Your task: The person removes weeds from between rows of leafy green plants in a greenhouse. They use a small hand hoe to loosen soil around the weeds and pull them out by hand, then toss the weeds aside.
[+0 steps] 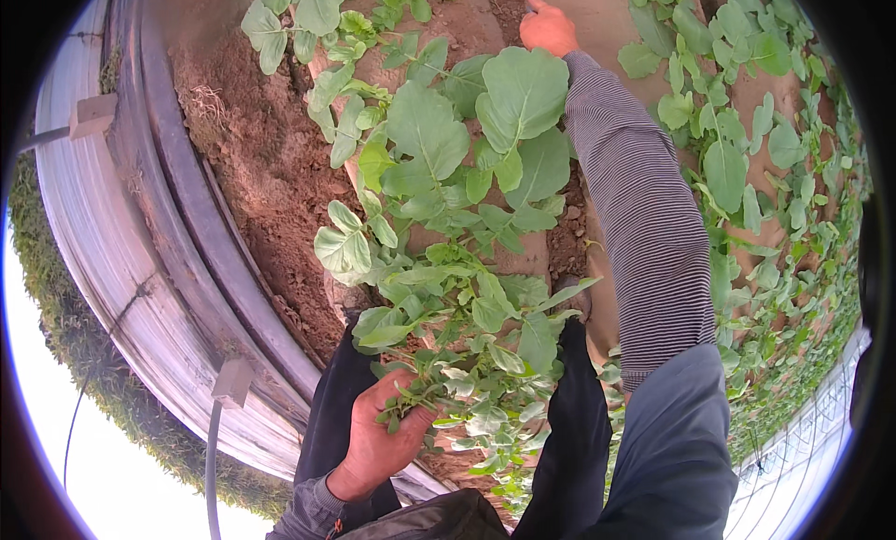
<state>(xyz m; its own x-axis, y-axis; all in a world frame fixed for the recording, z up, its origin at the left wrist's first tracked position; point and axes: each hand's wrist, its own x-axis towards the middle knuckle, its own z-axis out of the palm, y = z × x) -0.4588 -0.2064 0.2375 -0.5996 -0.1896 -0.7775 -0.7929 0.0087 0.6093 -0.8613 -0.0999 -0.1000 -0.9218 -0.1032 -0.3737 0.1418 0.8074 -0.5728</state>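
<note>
My left hand [389, 425] is closed around a bunch of small green leafy plants [413, 398], low in the view by my left knee. My right arm, in a striped sleeve, reaches far forward to the top of the view. There my right hand [549, 27] grips a small tool, its index finger stretched along it; only a bit of the tool [526, 1] shows, so its kind is unclear. Leafy crop plants [427, 134] with broad lobed leaves stand between my hands, in a bed with pale film and strips of bare soil.
Reddish-brown soil [245, 155] runs along the left, beside a curved plastic-covered edge [175, 211] with blocks [233, 382] and bent poles. More rows of leafy plants [728, 162] stand to the right. My dark-trousered legs [574, 414] straddle the bed.
</note>
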